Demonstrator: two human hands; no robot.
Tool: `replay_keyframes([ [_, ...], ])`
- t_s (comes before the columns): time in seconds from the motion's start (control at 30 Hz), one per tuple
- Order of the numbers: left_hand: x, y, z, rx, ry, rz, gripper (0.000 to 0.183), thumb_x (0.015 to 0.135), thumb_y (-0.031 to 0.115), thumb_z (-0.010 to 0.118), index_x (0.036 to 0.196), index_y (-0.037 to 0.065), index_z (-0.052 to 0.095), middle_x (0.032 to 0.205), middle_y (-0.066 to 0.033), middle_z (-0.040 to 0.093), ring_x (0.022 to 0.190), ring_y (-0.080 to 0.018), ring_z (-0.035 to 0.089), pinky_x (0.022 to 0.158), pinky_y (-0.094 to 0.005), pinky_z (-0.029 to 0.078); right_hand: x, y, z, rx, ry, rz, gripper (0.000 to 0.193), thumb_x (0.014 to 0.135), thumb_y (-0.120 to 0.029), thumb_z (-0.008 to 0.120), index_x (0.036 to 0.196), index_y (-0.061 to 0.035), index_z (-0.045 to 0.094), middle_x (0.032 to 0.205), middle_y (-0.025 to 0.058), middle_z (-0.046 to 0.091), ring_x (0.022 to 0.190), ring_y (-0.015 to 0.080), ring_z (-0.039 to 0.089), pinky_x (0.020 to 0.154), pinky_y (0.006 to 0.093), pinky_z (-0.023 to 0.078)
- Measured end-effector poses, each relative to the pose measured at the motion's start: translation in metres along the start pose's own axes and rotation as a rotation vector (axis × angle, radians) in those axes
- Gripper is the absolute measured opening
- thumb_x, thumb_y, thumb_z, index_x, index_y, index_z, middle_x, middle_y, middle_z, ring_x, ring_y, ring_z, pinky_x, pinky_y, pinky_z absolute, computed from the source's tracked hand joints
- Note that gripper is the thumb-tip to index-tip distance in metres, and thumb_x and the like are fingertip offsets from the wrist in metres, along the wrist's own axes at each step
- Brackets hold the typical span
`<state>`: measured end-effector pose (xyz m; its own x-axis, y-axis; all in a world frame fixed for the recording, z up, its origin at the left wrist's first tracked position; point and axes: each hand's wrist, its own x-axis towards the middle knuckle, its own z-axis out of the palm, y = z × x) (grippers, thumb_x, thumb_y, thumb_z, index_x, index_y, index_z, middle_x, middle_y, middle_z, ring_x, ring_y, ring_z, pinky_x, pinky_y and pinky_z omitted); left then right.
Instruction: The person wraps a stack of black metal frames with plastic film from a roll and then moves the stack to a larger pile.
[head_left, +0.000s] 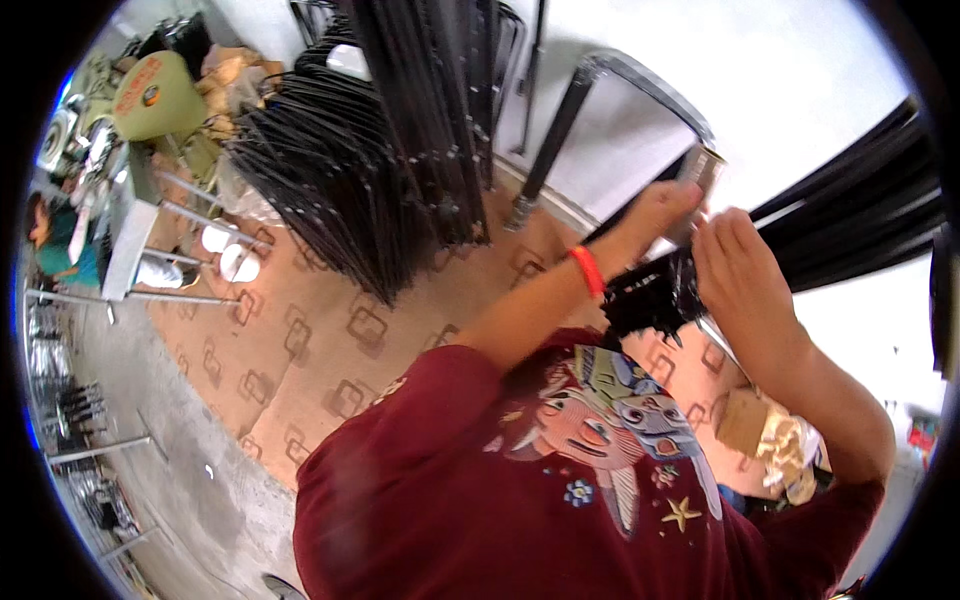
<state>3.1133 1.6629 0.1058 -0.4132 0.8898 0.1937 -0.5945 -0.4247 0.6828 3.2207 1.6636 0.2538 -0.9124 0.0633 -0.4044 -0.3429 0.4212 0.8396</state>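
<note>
My left hand (pixel 660 212), below a red wristband, is wrapped round a roll of clear film or wide tape (pixel 706 168) whose hollow brown core shows at its upper end. Close beside it, my right hand (pixel 738 262) has its fingers bent together at the roll's lower side; what they pinch is hidden. Both hands are over a bundle of long black rods or tubes (pixel 850 215), which slants down from the upper right. The bundle's near end (pixel 650 297) looks shiny, as if wrapped in film, and comes out under my wrists.
Large stacks of black rods (pixel 330 170) stand and lean ahead to the left. A black tubular frame (pixel 560 130) leans on the white wall. Patterned brown sheeting (pixel 350 330) covers the floor. A cardboard box (pixel 742 422) lies at lower right. Another person (pixel 70 240) is at far left.
</note>
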Motion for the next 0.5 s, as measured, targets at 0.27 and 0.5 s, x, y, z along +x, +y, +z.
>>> replay_keyframes([
  [0.27, -0.013, 0.029, -0.072, 0.715, -0.122, 0.202, 0.017, 0.075, 0.012, 0.06, 0.086, 0.0, 0.057, 0.075, -0.0009, 0.056, 0.065, -0.0119, 0.051, 0.061, -0.0248, 0.042, 0.003, 0.023, 0.016, 0.059, 0.01, -0.125, 0.009, 0.068, -0.018, 0.056, 0.07, -0.0163, 0.065, 0.076, 0.0002, 0.045, 0.083, 0.015, 0.042, 0.073, 0.0268, 0.03],
  [0.5, -0.088, 0.038, -0.034, 0.45, -0.145, 0.058, 0.037, 0.069, 0.008, 0.064, 0.102, 0.003, 0.047, 0.091, -0.0042, 0.051, 0.089, -0.0136, 0.049, 0.079, -0.0263, 0.039, 0.002, 0.035, 0.046, 0.139, -0.02, -0.04, 0.01, 0.064, -0.016, 0.061, 0.07, -0.009, 0.065, 0.079, 0.002, 0.05, 0.085, 0.0156, 0.044, 0.075, 0.0271, 0.034],
])
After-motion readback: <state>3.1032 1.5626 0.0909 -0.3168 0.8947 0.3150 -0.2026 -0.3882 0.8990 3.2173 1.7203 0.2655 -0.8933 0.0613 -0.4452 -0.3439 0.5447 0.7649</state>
